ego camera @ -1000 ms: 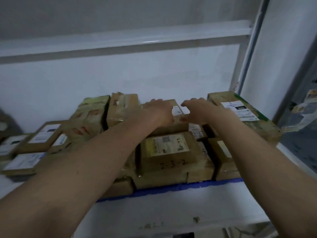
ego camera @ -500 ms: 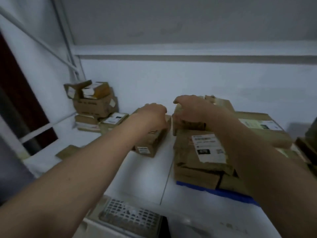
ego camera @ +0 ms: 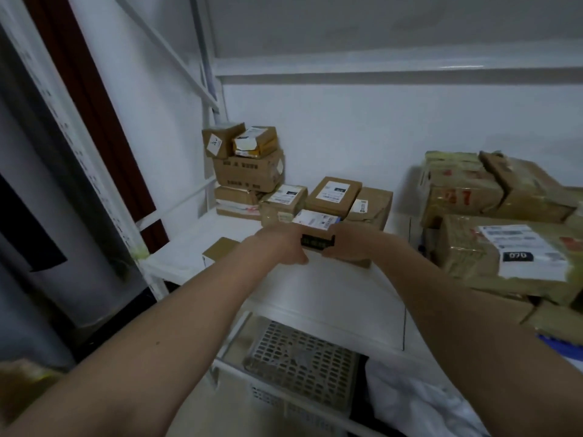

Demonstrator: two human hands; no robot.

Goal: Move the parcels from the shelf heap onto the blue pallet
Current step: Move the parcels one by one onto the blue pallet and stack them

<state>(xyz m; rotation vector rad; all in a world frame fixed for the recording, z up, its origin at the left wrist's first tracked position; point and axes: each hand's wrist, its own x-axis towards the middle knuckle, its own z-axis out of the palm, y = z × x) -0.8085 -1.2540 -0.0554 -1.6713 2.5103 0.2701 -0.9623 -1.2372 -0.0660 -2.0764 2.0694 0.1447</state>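
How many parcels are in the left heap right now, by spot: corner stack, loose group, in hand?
Corner stack parcels: 4
Loose parcels: 3
Held parcel: 1
Flat cardboard piece, unclear if a parcel: 1
Total: 8, or 9 with the flat piece

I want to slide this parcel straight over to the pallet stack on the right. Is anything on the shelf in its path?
Nothing visible blocks it. Both the left hand and right hand grip the small parcel, and bare white shelf lies between it and the stacked parcels on the blue pallet at right.
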